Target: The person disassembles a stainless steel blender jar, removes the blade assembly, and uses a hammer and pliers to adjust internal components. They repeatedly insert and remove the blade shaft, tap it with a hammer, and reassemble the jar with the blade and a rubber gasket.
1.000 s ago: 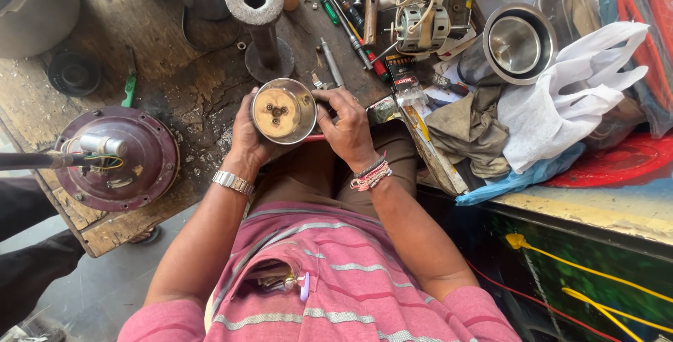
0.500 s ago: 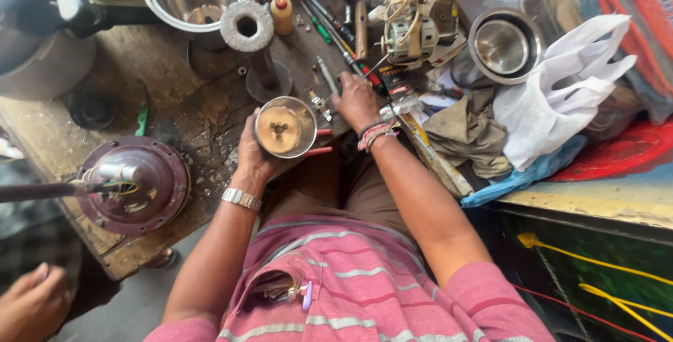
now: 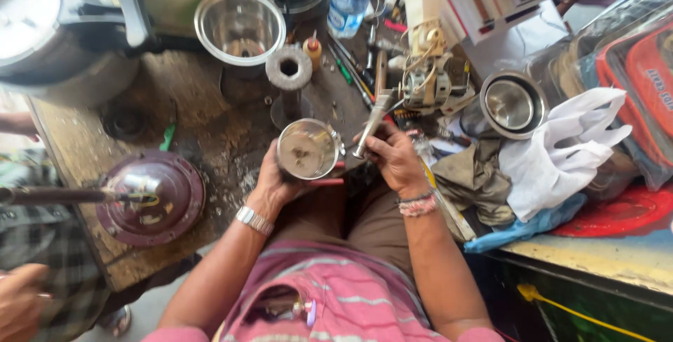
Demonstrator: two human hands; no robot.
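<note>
Cupping the steel jar (image 3: 307, 149) from below at the near table edge, the left hand (image 3: 270, 184) has its fingers curled round the wall; a rigid, light, slippery shell is judged, best gripped there. To the right, a metal tool (image 3: 370, 123) is pinched by the right hand (image 3: 394, 161). The tool's tip is hidden, the jar's contents blurred.

Can't see what's inside the steel cup (image 3: 307, 148), too blurry. The left hand (image 3: 275, 182) hides its underside. The tool (image 3: 371, 123) tip blends into clutter. Someone else's hand (image 3: 19, 300) is cut off bottom left.
</note>
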